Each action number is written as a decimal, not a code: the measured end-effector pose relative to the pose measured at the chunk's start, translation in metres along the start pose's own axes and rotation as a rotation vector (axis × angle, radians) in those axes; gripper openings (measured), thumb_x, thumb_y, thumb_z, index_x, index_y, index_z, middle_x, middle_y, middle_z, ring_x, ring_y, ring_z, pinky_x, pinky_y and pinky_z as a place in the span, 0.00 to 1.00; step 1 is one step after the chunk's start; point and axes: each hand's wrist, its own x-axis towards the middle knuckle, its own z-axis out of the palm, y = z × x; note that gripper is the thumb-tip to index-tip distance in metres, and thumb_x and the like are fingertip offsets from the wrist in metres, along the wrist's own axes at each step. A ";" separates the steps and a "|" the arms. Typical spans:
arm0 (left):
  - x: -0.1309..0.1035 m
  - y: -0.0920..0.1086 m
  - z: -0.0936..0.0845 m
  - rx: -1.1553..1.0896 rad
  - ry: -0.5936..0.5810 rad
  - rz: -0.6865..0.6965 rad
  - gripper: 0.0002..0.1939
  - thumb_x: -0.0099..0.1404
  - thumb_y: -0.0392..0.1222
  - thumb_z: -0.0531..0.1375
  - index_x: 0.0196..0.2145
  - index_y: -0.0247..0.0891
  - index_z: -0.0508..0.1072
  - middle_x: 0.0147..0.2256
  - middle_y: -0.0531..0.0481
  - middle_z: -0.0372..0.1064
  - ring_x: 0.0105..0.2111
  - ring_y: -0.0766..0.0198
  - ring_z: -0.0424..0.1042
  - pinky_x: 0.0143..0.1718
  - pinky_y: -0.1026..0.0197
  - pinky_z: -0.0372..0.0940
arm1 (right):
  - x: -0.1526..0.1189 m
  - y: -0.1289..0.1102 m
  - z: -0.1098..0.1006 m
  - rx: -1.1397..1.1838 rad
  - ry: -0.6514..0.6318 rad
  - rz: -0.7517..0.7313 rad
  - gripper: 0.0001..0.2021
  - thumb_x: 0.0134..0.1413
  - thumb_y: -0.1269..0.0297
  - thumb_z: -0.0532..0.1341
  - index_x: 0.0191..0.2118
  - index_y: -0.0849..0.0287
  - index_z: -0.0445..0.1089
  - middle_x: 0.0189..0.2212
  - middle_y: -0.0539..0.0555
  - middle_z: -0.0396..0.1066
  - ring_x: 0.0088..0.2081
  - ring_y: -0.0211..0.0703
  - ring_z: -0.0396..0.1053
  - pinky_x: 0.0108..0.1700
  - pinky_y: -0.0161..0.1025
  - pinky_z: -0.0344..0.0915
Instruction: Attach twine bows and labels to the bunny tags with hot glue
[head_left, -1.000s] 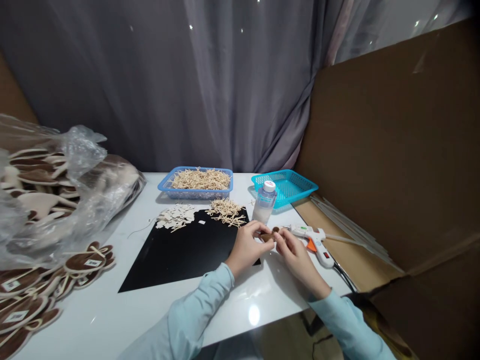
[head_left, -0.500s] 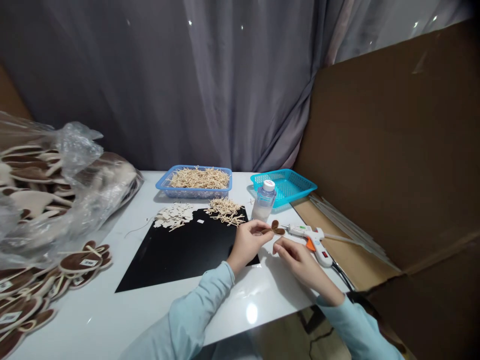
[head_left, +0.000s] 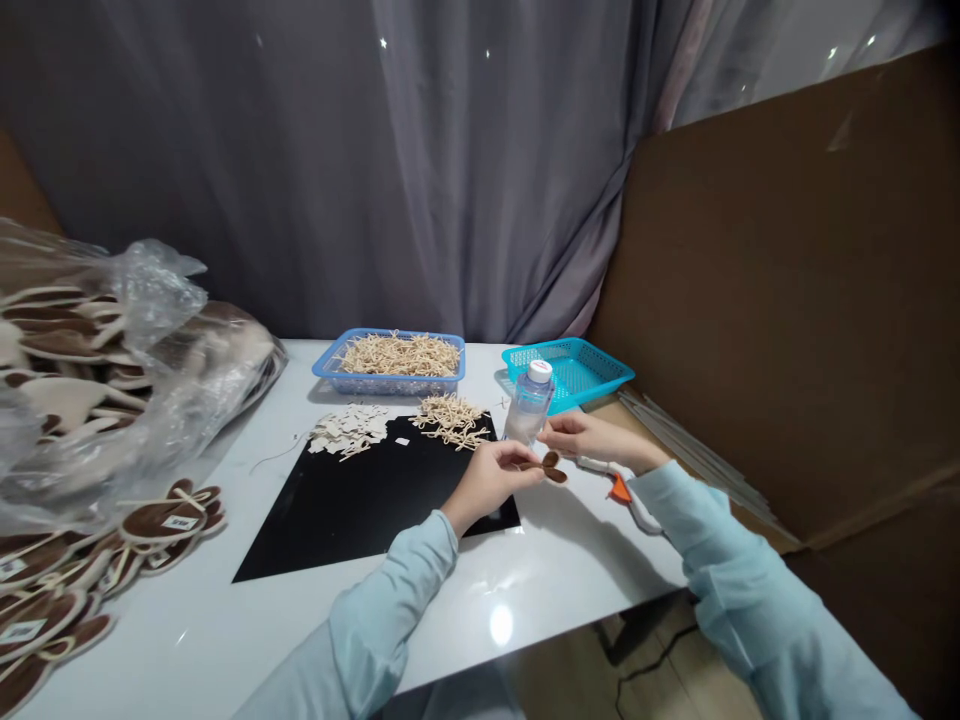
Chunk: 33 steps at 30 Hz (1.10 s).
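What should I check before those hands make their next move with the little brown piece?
1. Brown piece gripped: ok; the left hand pinches it, with two rounded lobes sticking out.
2. Bottle upright and capped: ok; its white cap is on.
3. Right hand clear of the bottle: cannot tell; they sit very close in this view.
4. Glue gun fully in sight: not ok; the right hand and sleeve cover part of it.
5. Glue gun hot: cannot tell from the picture.
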 end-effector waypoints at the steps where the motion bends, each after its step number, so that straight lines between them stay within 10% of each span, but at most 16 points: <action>1: 0.000 -0.001 0.001 0.000 0.003 0.003 0.08 0.48 0.40 0.69 0.26 0.36 0.76 0.27 0.46 0.79 0.32 0.53 0.79 0.39 0.52 0.70 | 0.001 -0.005 0.002 -0.033 0.018 -0.002 0.15 0.56 0.54 0.57 0.24 0.58 0.66 0.21 0.49 0.68 0.22 0.37 0.60 0.24 0.34 0.53; 10: 0.001 -0.005 0.005 -0.023 0.174 0.015 0.07 0.45 0.35 0.69 0.25 0.35 0.77 0.24 0.50 0.75 0.27 0.62 0.73 0.33 0.61 0.65 | -0.036 -0.026 0.051 -0.357 0.329 -0.177 0.10 0.62 0.68 0.52 0.28 0.56 0.61 0.25 0.51 0.65 0.26 0.40 0.59 0.29 0.37 0.53; 19: -0.003 0.000 0.005 -0.172 0.139 -0.086 0.11 0.48 0.43 0.68 0.29 0.34 0.78 0.28 0.47 0.77 0.29 0.63 0.72 0.36 0.60 0.65 | -0.052 0.007 0.064 -0.293 0.384 -0.127 0.08 0.60 0.71 0.53 0.31 0.57 0.64 0.26 0.51 0.69 0.28 0.41 0.67 0.32 0.36 0.60; 24: -0.003 0.003 0.001 -0.170 0.065 -0.127 0.10 0.47 0.41 0.68 0.28 0.33 0.79 0.26 0.49 0.75 0.26 0.67 0.69 0.33 0.62 0.63 | -0.029 0.022 0.034 -0.264 0.218 -0.142 0.11 0.64 0.63 0.50 0.34 0.59 0.66 0.28 0.52 0.72 0.29 0.40 0.69 0.31 0.34 0.64; 33: -0.005 0.004 -0.003 -0.098 -0.003 -0.130 0.02 0.47 0.34 0.67 0.24 0.34 0.78 0.23 0.50 0.75 0.25 0.65 0.69 0.30 0.63 0.60 | 0.014 -0.032 -0.010 -0.588 -0.241 -0.123 0.12 0.45 0.84 0.57 0.26 0.61 0.71 0.23 0.48 0.72 0.24 0.34 0.64 0.26 0.30 0.56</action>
